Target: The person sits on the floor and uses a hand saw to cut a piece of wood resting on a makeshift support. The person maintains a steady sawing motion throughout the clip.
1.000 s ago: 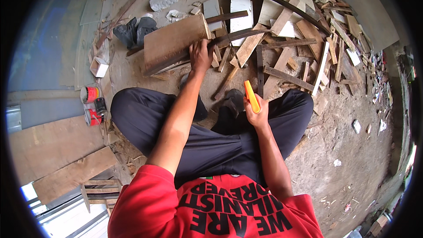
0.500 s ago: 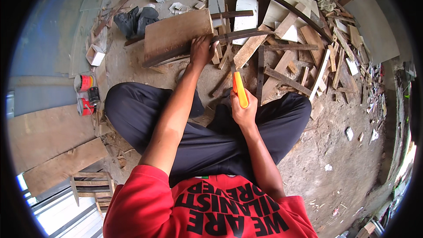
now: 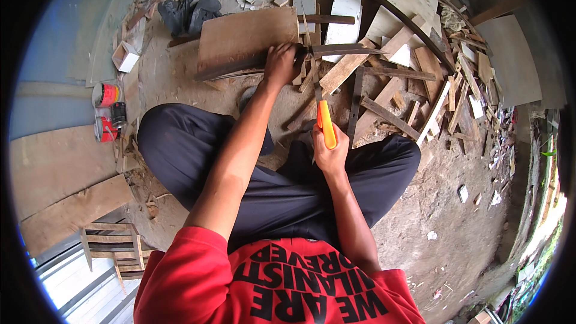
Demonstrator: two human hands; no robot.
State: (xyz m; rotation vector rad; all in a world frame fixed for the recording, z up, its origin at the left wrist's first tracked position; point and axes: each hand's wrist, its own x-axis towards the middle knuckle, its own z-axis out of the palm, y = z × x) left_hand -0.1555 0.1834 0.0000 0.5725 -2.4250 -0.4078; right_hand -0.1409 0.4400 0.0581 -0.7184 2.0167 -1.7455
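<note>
I sit cross-legged on a dirt floor. My left hand reaches forward and is clamped around a long dark wooden strip. The strip lies across the near edge of a flat brown board. My right hand is over my lap, closed on an orange-handled cutting tool. Its thin blade points away from me and reaches up to the strip just right of my left hand.
A heap of wood offcuts and pale tile pieces fills the ground ahead and to the right. Two red cans stand at the left, near planks and a small slatted frame. A dark bundle lies beyond the board.
My right hand has carried the orange-handled tool forward and left, bringing its blade up to the strip. My left hand has kept its hold on the strip.
</note>
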